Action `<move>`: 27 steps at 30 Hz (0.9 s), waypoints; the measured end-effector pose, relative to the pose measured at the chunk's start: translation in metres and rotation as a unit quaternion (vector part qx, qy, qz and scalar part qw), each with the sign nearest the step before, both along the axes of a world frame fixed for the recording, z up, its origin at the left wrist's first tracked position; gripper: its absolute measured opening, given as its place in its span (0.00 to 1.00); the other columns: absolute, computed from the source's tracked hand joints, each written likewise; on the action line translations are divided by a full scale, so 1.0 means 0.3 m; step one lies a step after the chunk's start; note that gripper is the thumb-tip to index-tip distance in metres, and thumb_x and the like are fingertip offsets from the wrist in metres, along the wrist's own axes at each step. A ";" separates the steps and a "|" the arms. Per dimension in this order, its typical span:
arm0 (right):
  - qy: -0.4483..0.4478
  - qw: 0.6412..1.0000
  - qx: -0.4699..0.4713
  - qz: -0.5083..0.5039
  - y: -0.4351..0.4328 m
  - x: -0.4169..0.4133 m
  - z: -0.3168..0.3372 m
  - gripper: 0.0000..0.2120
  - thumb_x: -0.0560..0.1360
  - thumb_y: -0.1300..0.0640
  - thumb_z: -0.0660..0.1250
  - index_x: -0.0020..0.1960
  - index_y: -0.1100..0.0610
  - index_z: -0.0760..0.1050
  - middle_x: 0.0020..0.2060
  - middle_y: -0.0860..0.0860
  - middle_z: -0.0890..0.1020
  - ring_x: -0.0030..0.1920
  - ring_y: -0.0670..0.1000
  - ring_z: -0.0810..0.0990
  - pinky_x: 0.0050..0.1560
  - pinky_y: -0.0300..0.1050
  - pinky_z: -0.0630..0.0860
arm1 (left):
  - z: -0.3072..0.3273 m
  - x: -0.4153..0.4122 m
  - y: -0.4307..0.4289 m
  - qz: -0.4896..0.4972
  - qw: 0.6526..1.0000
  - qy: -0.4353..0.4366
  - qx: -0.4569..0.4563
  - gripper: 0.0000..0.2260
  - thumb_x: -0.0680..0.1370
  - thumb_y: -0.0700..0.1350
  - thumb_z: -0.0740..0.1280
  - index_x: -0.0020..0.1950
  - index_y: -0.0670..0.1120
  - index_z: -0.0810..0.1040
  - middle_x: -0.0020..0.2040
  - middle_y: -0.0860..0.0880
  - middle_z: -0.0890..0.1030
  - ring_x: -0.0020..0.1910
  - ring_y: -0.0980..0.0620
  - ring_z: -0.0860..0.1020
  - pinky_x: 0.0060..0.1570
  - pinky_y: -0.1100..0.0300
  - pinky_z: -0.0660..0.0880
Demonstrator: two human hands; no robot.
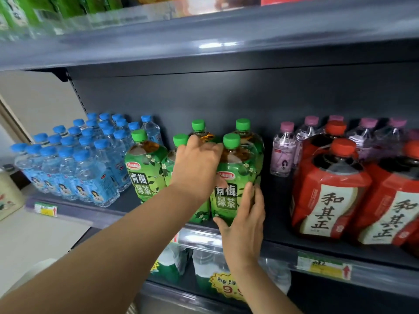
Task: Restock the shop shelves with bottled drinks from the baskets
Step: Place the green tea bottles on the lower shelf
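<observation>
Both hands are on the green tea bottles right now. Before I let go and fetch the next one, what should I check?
1. Front green-capped plastic tea bottle with green label upright: ok.
2. Its label faces forward: ok.
3. Right hand holds its lower side, thumb and fingers round it: ok.
4. Left hand lies over the neighbouring green-capped tea bottle, steadying it: ok.
5. Base fully on the dark grey metal shelf: cannot tell, the right hand hides it.
6. Gap to the pink-capped clear plastic bottles: ok.
</observation>
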State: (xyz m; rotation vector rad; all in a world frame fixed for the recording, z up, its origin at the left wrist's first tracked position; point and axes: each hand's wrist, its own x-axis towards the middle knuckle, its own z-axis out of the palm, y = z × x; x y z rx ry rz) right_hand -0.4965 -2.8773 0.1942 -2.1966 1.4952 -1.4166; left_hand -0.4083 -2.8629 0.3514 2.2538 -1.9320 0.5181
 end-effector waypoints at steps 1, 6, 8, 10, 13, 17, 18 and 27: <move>-0.001 1.000 -0.001 0.011 0.004 -0.007 -0.003 0.61 0.57 0.53 0.82 0.76 0.52 0.43 0.69 0.59 0.60 0.63 0.64 0.72 0.55 0.58 0.77 | -0.004 0.001 0.002 0.000 1.000 -0.001 -0.002 0.29 0.68 0.59 0.71 0.65 0.49 0.68 0.63 0.53 0.74 0.60 0.47 0.64 0.54 0.54 0.63; -0.007 0.994 0.028 0.101 0.023 -0.090 0.000 0.55 0.68 0.58 0.76 0.75 0.43 0.37 0.74 0.55 0.54 0.73 0.59 0.61 0.68 0.50 0.64 | -0.023 -0.007 0.032 0.001 1.000 0.012 0.005 0.40 0.71 0.60 0.69 0.77 0.49 0.54 0.73 0.51 0.64 0.67 0.46 0.60 0.61 0.52 0.61; 0.008 0.991 0.039 0.125 0.043 -0.131 -0.001 0.53 0.69 0.59 0.75 0.74 0.40 0.36 0.75 0.54 0.52 0.74 0.56 0.58 0.69 0.47 0.60 | -0.042 -0.015 0.067 0.008 1.000 0.020 -0.002 0.43 0.71 0.62 0.68 0.77 0.48 0.49 0.75 0.52 0.57 0.69 0.45 0.59 0.64 0.50 0.60; 0.030 0.989 0.042 0.135 0.071 -0.175 -0.003 0.53 0.71 0.58 0.74 0.74 0.40 0.35 0.75 0.54 0.52 0.74 0.56 0.58 0.69 0.49 0.64 | -0.058 -0.023 0.115 0.015 0.999 0.038 -0.025 0.44 0.71 0.63 0.67 0.77 0.47 0.49 0.76 0.51 0.56 0.69 0.45 0.58 0.65 0.48 0.60; 0.065 0.987 0.056 0.139 0.117 -0.238 -0.013 0.51 0.72 0.57 0.73 0.73 0.42 0.35 0.75 0.54 0.54 0.73 0.56 0.61 0.65 0.51 0.71 | -0.085 -0.031 0.204 0.012 0.998 0.063 -0.021 0.41 0.72 0.64 0.65 0.77 0.47 0.52 0.75 0.51 0.57 0.68 0.45 0.59 0.65 0.47 0.61; 0.097 0.976 0.108 0.162 0.182 -0.297 -0.008 0.45 0.74 0.55 0.70 0.75 0.46 0.40 0.75 0.52 0.53 0.74 0.53 0.58 0.67 0.47 0.66 | -0.144 -0.035 0.355 0.005 0.994 0.099 0.038 0.37 0.73 0.64 0.64 0.76 0.52 0.54 0.74 0.52 0.57 0.68 0.45 0.58 0.64 0.48 0.61; 0.107 0.972 0.122 0.168 0.196 -0.311 -0.004 0.44 0.74 0.55 0.70 0.76 0.47 0.41 0.75 0.51 0.52 0.74 0.52 0.57 0.68 0.46 0.65 | -0.159 -0.034 0.394 0.007 0.993 0.109 0.053 0.36 0.73 0.64 0.63 0.76 0.53 0.55 0.74 0.52 0.57 0.68 0.45 0.58 0.64 0.47 0.62; 0.199 0.929 0.243 0.196 0.391 -0.473 -0.042 0.38 0.75 0.53 0.68 0.77 0.48 0.48 0.74 0.48 0.57 0.72 0.50 0.60 0.67 0.48 0.65 | -0.296 -0.055 0.689 0.030 0.971 0.235 0.045 0.31 0.70 0.61 0.68 0.70 0.50 0.71 0.69 0.49 0.69 0.64 0.44 0.63 0.64 0.49 0.65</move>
